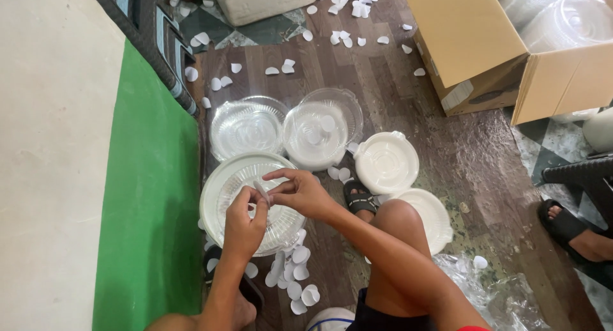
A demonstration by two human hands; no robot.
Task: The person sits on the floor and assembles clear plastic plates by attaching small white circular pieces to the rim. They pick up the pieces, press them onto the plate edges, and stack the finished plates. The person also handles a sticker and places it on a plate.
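Note:
My left hand [244,223] and my right hand [300,192] meet over a stack of clear round plastic lids [220,177] on the floor. Together they pinch a small white paper piece [262,192] between their fingertips. Beyond the hands lie two more stacks of clear round lids [248,125] [322,131]. To the right rest two white round lids [386,161] [434,216], the nearer one partly behind my knee.
Several small white paper pieces [295,283] litter the wooden floor, near my legs and farther back. An open cardboard box [485,50] holding clear containers stands at the upper right. Another person's sandalled foot [575,232] is at the right. A green and white wall [147,197] is at left.

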